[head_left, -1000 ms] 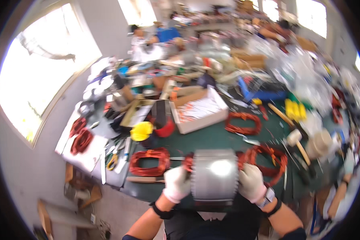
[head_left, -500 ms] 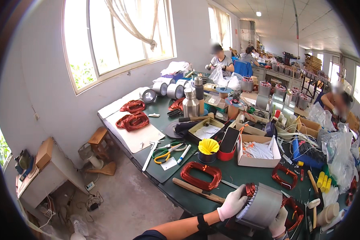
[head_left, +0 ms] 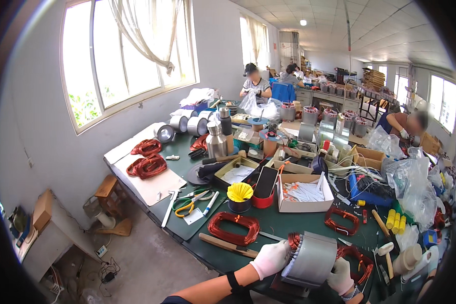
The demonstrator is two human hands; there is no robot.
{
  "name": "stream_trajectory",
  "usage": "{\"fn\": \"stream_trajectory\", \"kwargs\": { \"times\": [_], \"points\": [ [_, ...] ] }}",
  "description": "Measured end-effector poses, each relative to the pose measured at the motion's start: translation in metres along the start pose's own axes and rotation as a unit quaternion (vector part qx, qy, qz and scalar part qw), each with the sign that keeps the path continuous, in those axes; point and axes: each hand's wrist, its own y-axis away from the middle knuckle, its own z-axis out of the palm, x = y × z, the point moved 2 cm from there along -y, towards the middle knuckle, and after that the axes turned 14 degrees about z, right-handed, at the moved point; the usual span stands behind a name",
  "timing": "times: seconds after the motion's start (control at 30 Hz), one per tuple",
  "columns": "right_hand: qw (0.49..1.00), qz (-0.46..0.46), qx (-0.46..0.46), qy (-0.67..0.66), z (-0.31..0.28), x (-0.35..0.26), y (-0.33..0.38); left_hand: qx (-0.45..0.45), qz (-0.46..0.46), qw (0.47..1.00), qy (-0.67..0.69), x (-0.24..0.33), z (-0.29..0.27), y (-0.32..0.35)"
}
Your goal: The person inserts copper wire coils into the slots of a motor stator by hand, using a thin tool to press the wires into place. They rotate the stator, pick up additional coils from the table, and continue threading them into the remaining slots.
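Note:
A grey metal stator core (head_left: pixel 313 259) lies on its side at the near edge of the table, white slot liners showing along its left rim. Reddish copper wire (head_left: pixel 294 240) sticks out of that left end. My left hand (head_left: pixel 272 259), in a white glove, is closed with its fingers on this wire beside the rim. At the core's other end is my gloved right hand (head_left: pixel 341 276), its fingers curled inward and partly hidden by the core. A loop of copper wire (head_left: pixel 362 263) extends from behind the core past my right hand.
Left of the core lie a wooden stick (head_left: pixel 227 245) and a copper coil (head_left: pixel 234 228). Another coil (head_left: pixel 341 221) rests beyond it. A white box of paper strips (head_left: pixel 305 200) stands farther back; a mallet (head_left: pixel 386 251) lies at right. A co-worker (head_left: pixel 403 124) leans over at far right.
The whole scene has shifted left and slightly up in the picture as my view turned. Both hands stay at the two ends of the stator core.

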Motion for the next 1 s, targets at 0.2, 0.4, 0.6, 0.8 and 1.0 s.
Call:
{"fn": "stream_trajectory", "kwargs": {
  "times": [0.2,0.4,0.6,0.8,1.0],
  "points": [
    [0.979,0.088,-0.167,0.083,-0.017,0.024,-0.014,-0.050,-0.017,0.999,0.004,-0.005,0.001,0.000],
    [0.989,-0.059,-0.122,0.066,-0.003,0.035,-0.027,-0.066,-0.028,0.997,0.011,0.003,-0.010,-0.007],
    [0.982,-0.003,-0.145,0.125,-0.009,0.030,-0.020,-0.037,0.016,0.999,-0.003,0.005,-0.009,-0.012],
    [0.993,-0.011,-0.069,0.098,-0.014,0.047,-0.004,0.001,0.039,0.998,0.039,-0.005,0.004,-0.002],
    [0.997,0.000,-0.030,0.073,-0.015,0.032,-0.002,0.044,0.038,0.997,0.045,-0.002,-0.003,0.002]
  ]
}}
